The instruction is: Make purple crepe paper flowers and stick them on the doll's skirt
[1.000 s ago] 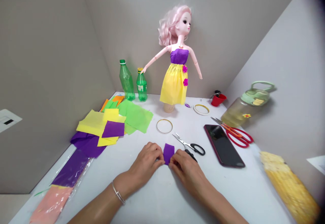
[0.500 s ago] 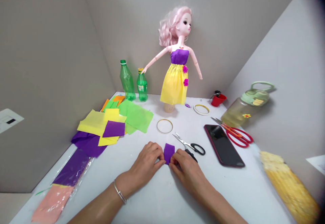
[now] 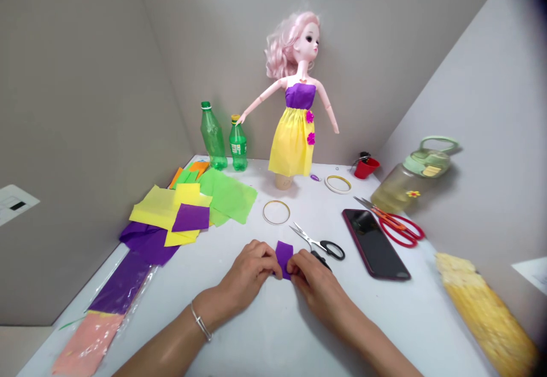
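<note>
A small piece of purple crepe paper (image 3: 284,257) stands between my hands on the white table (image 3: 265,337). My left hand (image 3: 250,271), with a silver bangle (image 3: 201,328) on its wrist, pinches the paper's left side. My right hand (image 3: 314,286) pinches its right side, and the fingertips hide the paper's lower part. Just beyond my right hand lie black-handled scissors (image 3: 318,243), their lower handle almost touching my fingers.
A doll in a purple and yellow paper dress (image 3: 293,132) stands at the back. Green bottles (image 3: 212,136), paper sheets (image 3: 158,209), tape rings (image 3: 276,212), a phone (image 3: 375,244), red-handled scissors (image 3: 401,229) and a jar (image 3: 410,183) surround my hands.
My fingers have closed in on the purple paper, gathering its lower part more narrowly. The view has shifted slightly.
</note>
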